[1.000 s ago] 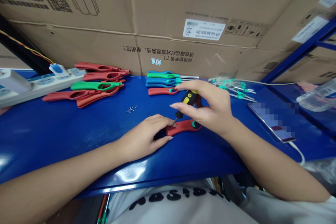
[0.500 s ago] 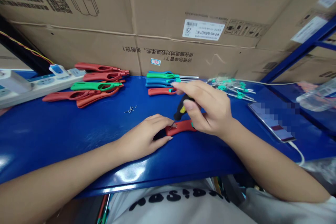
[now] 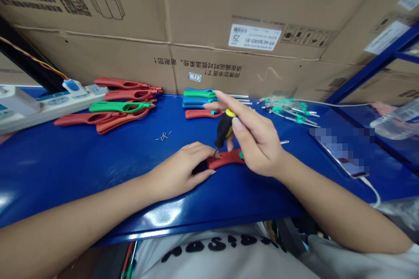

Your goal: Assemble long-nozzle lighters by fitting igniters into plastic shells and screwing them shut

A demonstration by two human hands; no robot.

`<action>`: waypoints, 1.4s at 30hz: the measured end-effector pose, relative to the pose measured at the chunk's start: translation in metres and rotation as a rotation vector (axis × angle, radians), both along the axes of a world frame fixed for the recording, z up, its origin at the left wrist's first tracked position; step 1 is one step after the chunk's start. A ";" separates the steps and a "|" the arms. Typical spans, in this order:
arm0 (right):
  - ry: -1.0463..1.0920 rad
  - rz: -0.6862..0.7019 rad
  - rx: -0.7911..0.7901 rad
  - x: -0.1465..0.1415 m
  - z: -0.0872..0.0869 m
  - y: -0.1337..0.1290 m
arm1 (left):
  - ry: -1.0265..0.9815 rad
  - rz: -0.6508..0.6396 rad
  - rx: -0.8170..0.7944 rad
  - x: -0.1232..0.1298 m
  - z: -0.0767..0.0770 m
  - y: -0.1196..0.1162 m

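A red long-nosed lighter lies on the blue table in front of me, with a green trigger at its middle. Its metal tube tip shows beyond my right wrist. My left hand grips the handle end between thumb and fingers. Wrapped round a black and yellow screwdriver, my right hand holds it tilted, its tip at the handle end beside the left fingertips. The screw under the tip is too small to make out. Several loose small screws lie left of the lighter.
Red and green handle shells lie at the back left by a white power strip. Several lighters are stacked at back centre. Metal tubes with green parts and a charging phone lie right. A cardboard box stands behind.
My right hand has rolled and shifted slightly left around the screwdriver, showing its yellow end and the lighter's tube tip. The left hand and lighter stay in place.
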State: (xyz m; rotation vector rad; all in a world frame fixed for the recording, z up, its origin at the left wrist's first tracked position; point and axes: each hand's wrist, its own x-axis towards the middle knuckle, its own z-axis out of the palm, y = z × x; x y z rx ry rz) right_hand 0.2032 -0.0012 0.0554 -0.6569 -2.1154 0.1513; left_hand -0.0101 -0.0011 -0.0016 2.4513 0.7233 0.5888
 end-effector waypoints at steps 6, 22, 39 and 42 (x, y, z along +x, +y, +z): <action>0.032 -0.023 0.033 0.000 0.005 0.003 | 0.000 0.001 -0.013 0.000 -0.001 0.000; -0.038 -0.110 0.170 0.005 0.011 0.004 | -0.001 -0.002 -0.001 0.000 0.000 0.000; -0.055 -0.085 0.137 0.002 0.009 -0.001 | -0.005 0.001 -0.009 0.000 0.001 0.000; 0.008 0.044 -0.071 0.001 0.012 -0.001 | 0.010 0.005 -0.016 0.000 0.002 0.000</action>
